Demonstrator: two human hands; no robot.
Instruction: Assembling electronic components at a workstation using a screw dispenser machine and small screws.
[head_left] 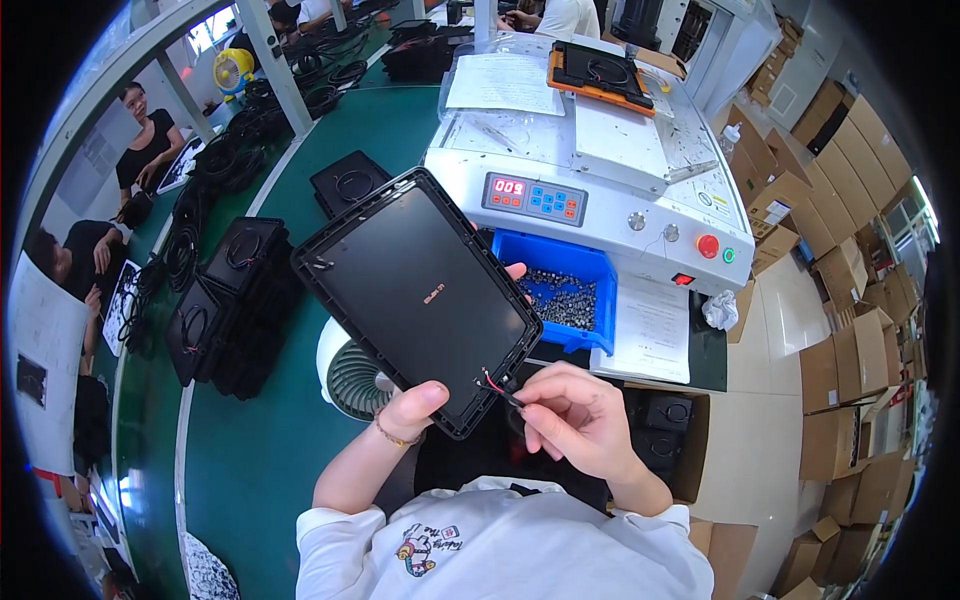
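A black rectangular plastic housing (410, 290) with a raised rim is held tilted above the bench, its flat inner face toward me. My left hand (415, 405) grips it, with the thumb on the lower edge and fingertips showing past the far right edge. At its lower right corner a short cable (505, 393) comes out, with red and black wires at its inner end. My right hand (578, 415) pinches this cable between thumb and forefinger. Behind the housing, a blue bin (606, 300) holds many small metal parts (565, 308).
A white machine (610, 215) with a lit control panel stands ahead, an orange-and-black fixture (600, 78) on top. Stacked black housings (240, 270) and a white fan (345, 370) are left on the green bench (270, 440). Cardboard boxes (850, 360) line the right; people sit far left.
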